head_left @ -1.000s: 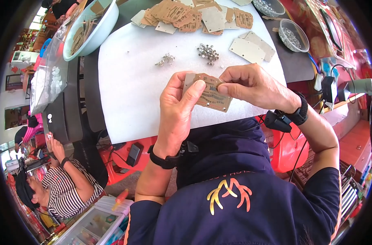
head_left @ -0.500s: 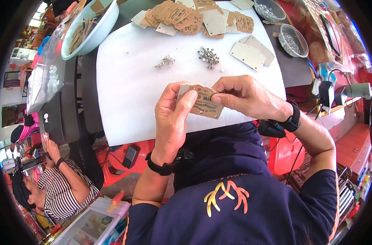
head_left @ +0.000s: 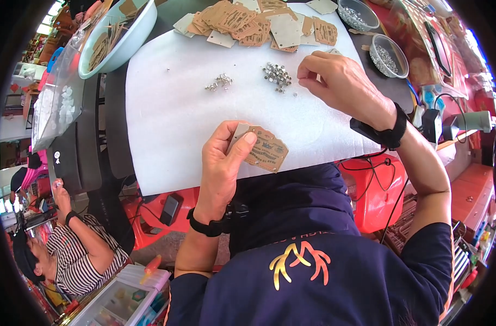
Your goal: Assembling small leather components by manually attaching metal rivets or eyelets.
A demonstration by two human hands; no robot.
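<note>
My left hand [head_left: 224,163] grips a brown printed cardboard card [head_left: 268,150] by its left side, the thumb on top. A pale grey piece shows under the card's edge, and small metal fasteners sit near its corners. Raised over the right part of the white sheet [head_left: 174,130] is my right hand [head_left: 335,79], its thumb and fingers bent together; whether something is pinched there cannot be seen. Just left of those fingertips lies a pile of small silver metal studs [head_left: 277,77]. A smaller heap of silver metal pieces [head_left: 219,82] lies farther left.
Brown cards [head_left: 229,19] and grey plates [head_left: 286,30] are heaped at the far edge. Two clear bowls [head_left: 386,57] of metal parts stand at the far right. A pale blue basin [head_left: 129,41] holds cardboard scraps. A person in a striped shirt [head_left: 74,252] sits at left.
My right hand has let go of the card and moved up and right, beside the stud pile, covering most of the grey plates there. The card has tilted and dropped slightly in my left hand.
</note>
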